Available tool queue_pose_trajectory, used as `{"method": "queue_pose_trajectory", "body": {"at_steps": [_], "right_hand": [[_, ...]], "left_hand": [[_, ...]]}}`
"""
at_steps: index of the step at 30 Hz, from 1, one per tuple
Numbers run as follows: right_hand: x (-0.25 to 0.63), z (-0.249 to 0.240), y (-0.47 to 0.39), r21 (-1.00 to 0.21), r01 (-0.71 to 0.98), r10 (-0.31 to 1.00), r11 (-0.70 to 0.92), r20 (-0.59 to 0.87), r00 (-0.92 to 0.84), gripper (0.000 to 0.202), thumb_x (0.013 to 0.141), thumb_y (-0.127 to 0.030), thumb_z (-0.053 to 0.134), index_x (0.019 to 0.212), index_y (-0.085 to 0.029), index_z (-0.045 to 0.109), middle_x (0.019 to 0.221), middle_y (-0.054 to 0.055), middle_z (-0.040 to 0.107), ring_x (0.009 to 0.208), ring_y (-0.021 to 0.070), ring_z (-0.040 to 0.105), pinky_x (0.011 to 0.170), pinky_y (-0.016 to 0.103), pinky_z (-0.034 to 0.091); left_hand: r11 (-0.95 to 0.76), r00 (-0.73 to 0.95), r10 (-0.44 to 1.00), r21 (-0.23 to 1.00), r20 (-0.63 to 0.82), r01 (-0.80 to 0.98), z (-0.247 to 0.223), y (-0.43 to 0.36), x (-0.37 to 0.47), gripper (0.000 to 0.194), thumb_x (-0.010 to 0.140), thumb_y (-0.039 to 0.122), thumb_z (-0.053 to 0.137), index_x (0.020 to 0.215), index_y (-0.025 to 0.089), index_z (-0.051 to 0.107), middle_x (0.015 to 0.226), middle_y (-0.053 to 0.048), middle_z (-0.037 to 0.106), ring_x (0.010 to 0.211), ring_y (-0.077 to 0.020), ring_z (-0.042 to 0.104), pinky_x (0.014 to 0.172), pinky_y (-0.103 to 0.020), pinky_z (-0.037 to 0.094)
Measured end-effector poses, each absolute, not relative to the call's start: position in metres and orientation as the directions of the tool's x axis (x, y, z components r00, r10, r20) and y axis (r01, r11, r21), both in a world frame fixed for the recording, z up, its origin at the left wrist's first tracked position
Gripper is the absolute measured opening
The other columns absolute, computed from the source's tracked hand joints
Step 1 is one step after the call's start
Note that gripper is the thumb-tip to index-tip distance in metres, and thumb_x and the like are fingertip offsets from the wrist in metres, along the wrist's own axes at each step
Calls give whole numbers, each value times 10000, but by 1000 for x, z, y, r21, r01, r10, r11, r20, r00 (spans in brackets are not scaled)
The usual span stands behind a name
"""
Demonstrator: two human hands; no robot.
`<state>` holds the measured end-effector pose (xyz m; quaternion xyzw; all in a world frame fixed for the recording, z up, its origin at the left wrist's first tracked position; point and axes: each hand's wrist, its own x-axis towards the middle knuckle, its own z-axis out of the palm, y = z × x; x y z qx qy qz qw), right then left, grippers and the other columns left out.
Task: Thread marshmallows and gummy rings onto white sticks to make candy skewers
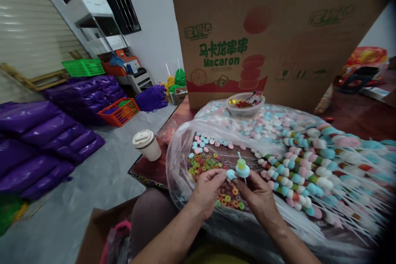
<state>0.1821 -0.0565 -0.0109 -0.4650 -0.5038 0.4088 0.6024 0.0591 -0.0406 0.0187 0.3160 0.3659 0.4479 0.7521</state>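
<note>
In the head view my left hand [208, 192] pinches a light blue marshmallow [231, 174] at its fingertips. Close beside it, my right hand [258, 192] is closed on a thin white stick that carries a candy skewer [242, 169]. A round blue marshmallow and a yellow-green ring sit on that stick, whose tip pokes out above. Under and behind my hands lie fruit-coloured rings [206, 164] and small pink and blue marshmallow discs [201, 142] on clear plastic. To the right, several finished marshmallow skewers [305, 169] lie in a pile with their white sticks toward me.
A Macaron cardboard box [213, 78] stands behind a plastic bowl [245, 106] of wrappers. A lidded cup [147, 145] stands at the table's left edge. Purple bags [46, 140] and an orange basket [119, 112] are on the floor at left.
</note>
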Motion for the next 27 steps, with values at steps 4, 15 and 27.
{"method": "queue_pose_trajectory", "body": {"at_steps": [4, 15, 27], "right_hand": [[184, -2, -67, -974, 34, 973, 224, 225, 56, 185, 743, -313, 574, 882, -191, 589, 783, 5, 616, 730, 137, 559, 685, 247, 460], [206, 0, -117, -552, 814, 977, 179, 200, -79, 234, 835, -279, 352, 820, -219, 578, 717, 42, 649, 636, 157, 594, 568, 231, 402], [191, 17, -110, -183, 983, 997, -7, -77, -7, 177, 801, -211, 377, 788, -245, 551, 607, 18, 650, 524, 185, 613, 427, 266, 193]], "left_hand": [[364, 330, 915, 826, -231, -431, 20, -44, 56, 228, 606, 200, 701, 800, 99, 639, 689, -35, 624, 568, -99, 551, 558, -233, 455], [275, 77, 961, 885, -266, -377, 14, -38, 56, 204, 546, 125, 650, 747, 124, 615, 653, 5, 611, 575, -105, 561, 600, -259, 484], [-50, -30, 998, 993, 53, 110, -8, -40, 56, 176, 623, 140, 561, 782, 151, 636, 691, -7, 617, 606, -106, 536, 594, -209, 438]]}}
